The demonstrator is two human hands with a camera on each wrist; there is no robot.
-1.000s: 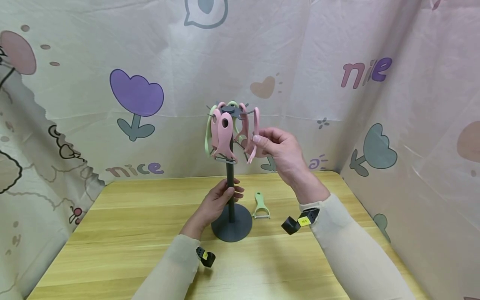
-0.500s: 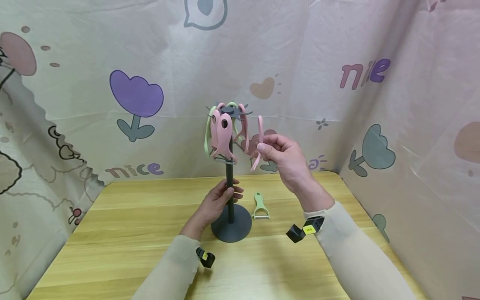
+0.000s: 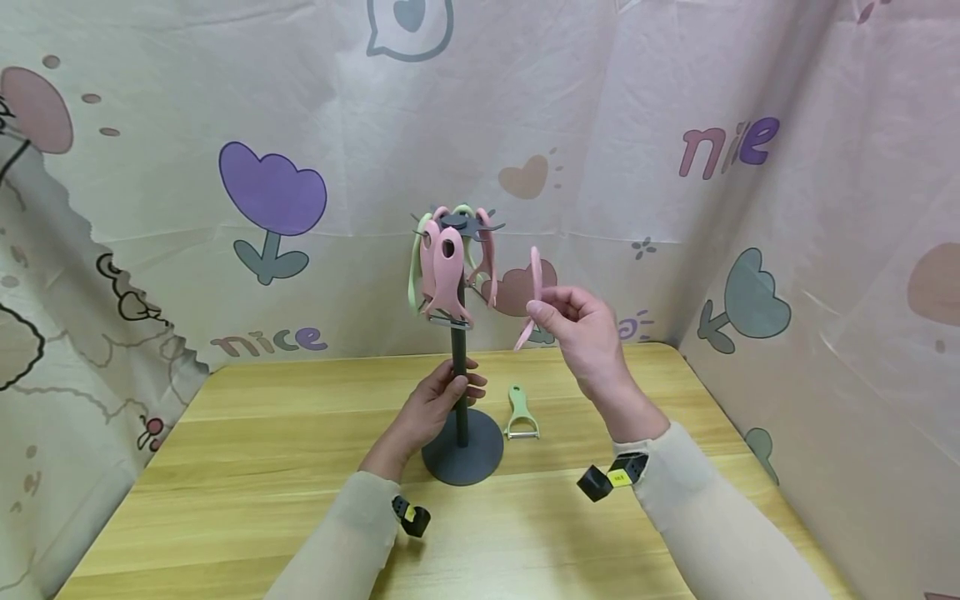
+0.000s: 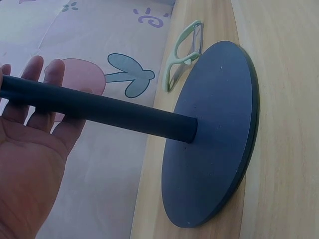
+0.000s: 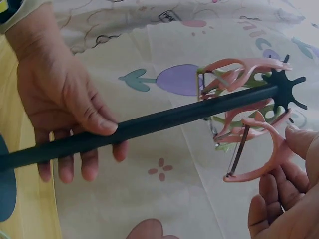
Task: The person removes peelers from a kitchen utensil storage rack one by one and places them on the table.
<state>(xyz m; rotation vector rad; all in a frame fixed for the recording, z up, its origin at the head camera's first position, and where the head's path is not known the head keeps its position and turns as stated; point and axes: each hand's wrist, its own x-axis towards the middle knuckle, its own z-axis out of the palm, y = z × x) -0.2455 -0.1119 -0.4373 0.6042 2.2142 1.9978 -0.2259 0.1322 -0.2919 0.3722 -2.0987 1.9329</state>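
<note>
Between thumb and fingertips, my right hand (image 3: 588, 346) pinches a pink Y-shaped vegetable peeler (image 3: 536, 273), held to the right of the dark stand (image 3: 460, 346) and apart from its hooks. In the right wrist view the held peeler (image 5: 271, 167) shows its blade and forked frame. My left hand (image 3: 426, 408) grips the stand's pole, thumb in front and fingers behind. Pink peelers (image 3: 448, 271) and green ones hang from the hooked top of the stand, partly hiding each other. At the right end, some hooks (image 3: 495, 225) carry nothing.
A light green peeler (image 3: 519, 408) lies on the wooden table (image 3: 300, 450), just right of the stand's round base (image 3: 480, 458). A printed cloth (image 3: 375, 125) hangs behind the table and along both sides.
The pink peeler has come off its hook on the right of the stand. My right hand has drawn it right and slightly down. My left hand stays on the pole.
</note>
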